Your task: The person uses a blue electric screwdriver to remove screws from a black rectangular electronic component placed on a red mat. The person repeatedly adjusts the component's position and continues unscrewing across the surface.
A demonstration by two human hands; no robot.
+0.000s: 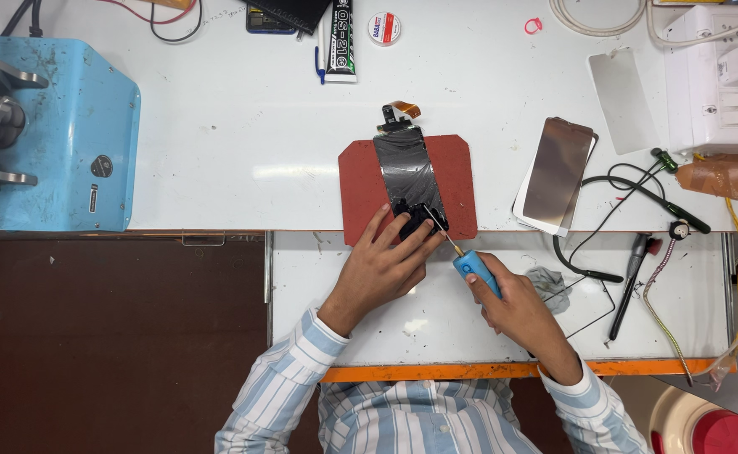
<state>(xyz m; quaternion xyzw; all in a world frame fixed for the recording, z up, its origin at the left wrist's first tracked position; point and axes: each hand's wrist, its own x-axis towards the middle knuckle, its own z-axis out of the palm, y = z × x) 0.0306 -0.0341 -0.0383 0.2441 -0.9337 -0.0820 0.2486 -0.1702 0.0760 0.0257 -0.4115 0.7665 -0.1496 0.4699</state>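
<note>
left hand (pixel 383 265) lying flat, fingers spread, pressing the lower end of the phone screen (pixel 411 178) on the red mat (pixel 458 189), frame centre. right hand (pixel 512 307) gripping blue-handled tool (pixel 474 267) in a closed fist, its tip touching the screen's lower edge.

Bright, sharp; overhead glare on bench (pixel 285 172)

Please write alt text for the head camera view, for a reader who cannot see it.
On a white workbench, the left hand presses on a dark phone screen panel lying on a red rubber mat, while the right hand holds a blue-handled tool with its tip at the panel's near end. A blue machine sits far left.
</note>
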